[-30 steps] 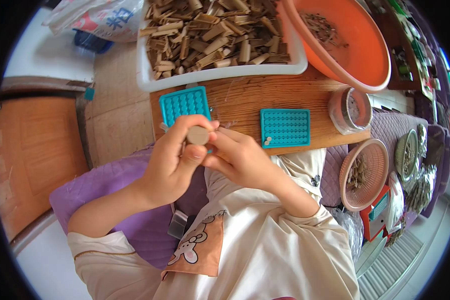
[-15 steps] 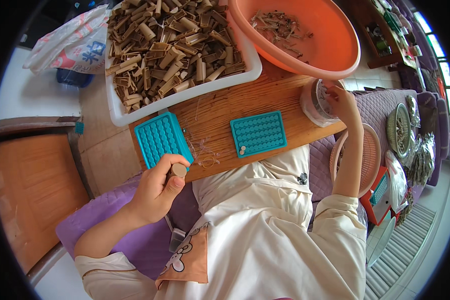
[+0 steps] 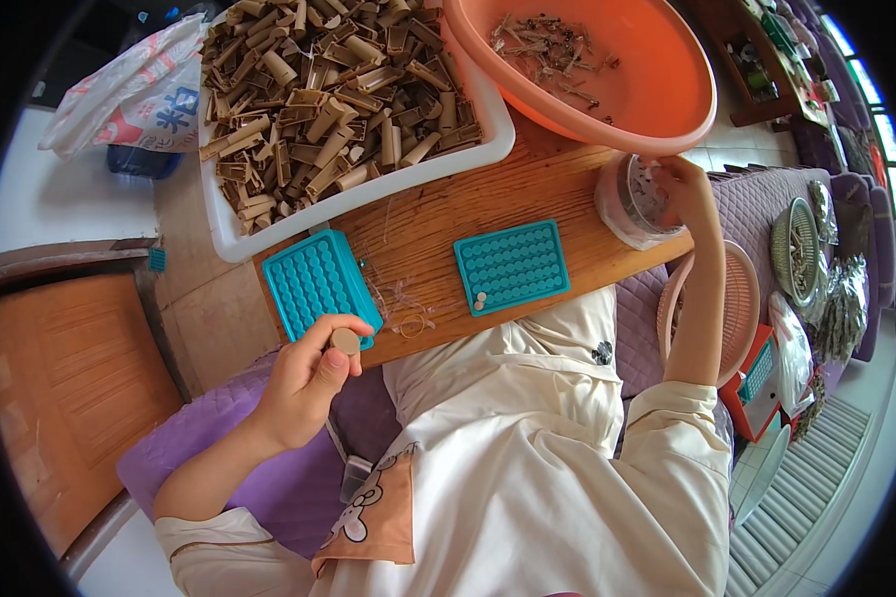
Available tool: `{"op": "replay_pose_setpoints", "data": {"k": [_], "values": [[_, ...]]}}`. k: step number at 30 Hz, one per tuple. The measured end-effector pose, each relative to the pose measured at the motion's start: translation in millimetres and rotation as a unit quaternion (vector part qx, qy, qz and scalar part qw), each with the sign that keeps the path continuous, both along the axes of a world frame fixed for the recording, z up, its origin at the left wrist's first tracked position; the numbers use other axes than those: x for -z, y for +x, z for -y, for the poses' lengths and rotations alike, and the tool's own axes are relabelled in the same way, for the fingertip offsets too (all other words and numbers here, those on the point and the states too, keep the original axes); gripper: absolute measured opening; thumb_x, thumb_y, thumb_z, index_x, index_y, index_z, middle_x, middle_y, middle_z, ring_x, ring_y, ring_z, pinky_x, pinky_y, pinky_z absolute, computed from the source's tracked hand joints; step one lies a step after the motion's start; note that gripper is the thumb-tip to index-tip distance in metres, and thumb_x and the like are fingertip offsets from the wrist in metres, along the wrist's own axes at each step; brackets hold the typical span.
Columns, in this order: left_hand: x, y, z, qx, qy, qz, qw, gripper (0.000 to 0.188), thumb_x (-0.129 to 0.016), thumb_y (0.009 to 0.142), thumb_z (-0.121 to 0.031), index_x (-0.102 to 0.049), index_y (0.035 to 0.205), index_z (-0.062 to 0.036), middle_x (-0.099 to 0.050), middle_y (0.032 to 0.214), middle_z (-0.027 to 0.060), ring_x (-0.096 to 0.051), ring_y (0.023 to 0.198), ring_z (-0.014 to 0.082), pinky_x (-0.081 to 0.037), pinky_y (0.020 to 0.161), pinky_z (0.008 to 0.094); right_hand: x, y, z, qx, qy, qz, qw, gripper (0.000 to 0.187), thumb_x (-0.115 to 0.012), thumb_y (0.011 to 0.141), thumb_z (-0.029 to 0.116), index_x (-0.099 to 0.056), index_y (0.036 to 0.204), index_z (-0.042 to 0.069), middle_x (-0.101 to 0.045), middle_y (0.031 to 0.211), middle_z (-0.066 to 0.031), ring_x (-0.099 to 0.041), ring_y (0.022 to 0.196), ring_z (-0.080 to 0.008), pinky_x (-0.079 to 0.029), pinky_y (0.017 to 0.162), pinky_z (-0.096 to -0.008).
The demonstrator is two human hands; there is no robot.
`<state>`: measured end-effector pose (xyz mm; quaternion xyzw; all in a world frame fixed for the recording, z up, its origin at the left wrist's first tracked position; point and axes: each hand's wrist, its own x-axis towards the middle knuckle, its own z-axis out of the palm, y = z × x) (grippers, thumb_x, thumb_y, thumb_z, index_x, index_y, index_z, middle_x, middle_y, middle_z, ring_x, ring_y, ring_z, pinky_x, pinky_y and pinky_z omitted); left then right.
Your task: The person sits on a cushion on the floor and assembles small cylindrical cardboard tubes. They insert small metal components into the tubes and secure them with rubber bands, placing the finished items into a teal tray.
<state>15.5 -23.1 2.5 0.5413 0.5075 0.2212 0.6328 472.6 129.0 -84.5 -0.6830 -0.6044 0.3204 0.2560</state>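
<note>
Tray point(image 3: 314, 281), teal, sits at nine o'clock on my feed. At eight, I see the left hand point(image 3: 297, 393), thumb and fingers curled snugly around a brown cylinder point(image 3: 345, 341), its flat, round, plain end facing me. At two stands a jar point(image 3: 617, 211), the right hand point(image 3: 683, 189) at its rim; I cannot tell whether those fingers pinch anything.

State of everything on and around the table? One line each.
Left hand: closed around tan round-ended piece
Tan round-ended piece: gripped, round end exposed
Right hand: at clear tub, fingers' grip unclear
Clear tub: open
Right teal tray: pale discs at near-left corner
White bin: full of tan pieces
Orange basin: tilted, partly filled
</note>
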Motion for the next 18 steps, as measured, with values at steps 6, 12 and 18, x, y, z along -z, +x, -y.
{"op": "replay_pose_setpoints", "data": {"k": [6, 12, 18], "values": [[0.4, 0.6, 0.3, -0.015, -0.044, 0.025, 0.999, 0.039, -0.037, 0.09, -0.039, -0.048, 0.105, -0.0053, -0.047, 0.072, -0.0002, -0.036, 0.057, 0.0046, -0.033, 0.052, 0.0183, -15.2, 8.0, 14.9, 0.064, -0.031, -0.147, 0.987, 0.022, -0.05, 0.083, 0.006, -0.055, 0.102, -0.005, -0.058, 0.075, -0.0054, -0.053, 0.065, -0.0086, -0.044, 0.061, -0.0205], [2.0, 0.1, 0.4, -0.017, -0.059, 0.035, 0.998, 0.036, -0.036, 0.091, -0.037, -0.048, 0.104, -0.0056, -0.047, 0.072, -0.0002, -0.037, 0.057, 0.0043, -0.033, 0.052, 0.0174, -19.5, 12.3, 22.0, 0.043, -0.053, -0.166, 0.984, 0.025, -0.049, 0.083, 0.002, -0.053, 0.107, -0.004, -0.059, 0.085, -0.0062, -0.055, 0.071, -0.0089, -0.046, 0.066, -0.0212], [1.8, 0.7, 0.1, -0.016, -0.071, 0.026, 0.997, 0.038, -0.035, 0.091, -0.039, -0.048, 0.104, -0.0057, -0.047, 0.073, -0.0002, -0.037, 0.058, 0.004, -0.033, 0.052, 0.0171, -28.9, 5.2, 26.5, 0.024, -0.081, -0.162, 0.983, 0.028, -0.047, 0.081, -0.001, -0.051, 0.108, -0.004, -0.058, 0.092, -0.0064, -0.055, 0.076, -0.0094, -0.046, 0.068, -0.0211]]}}
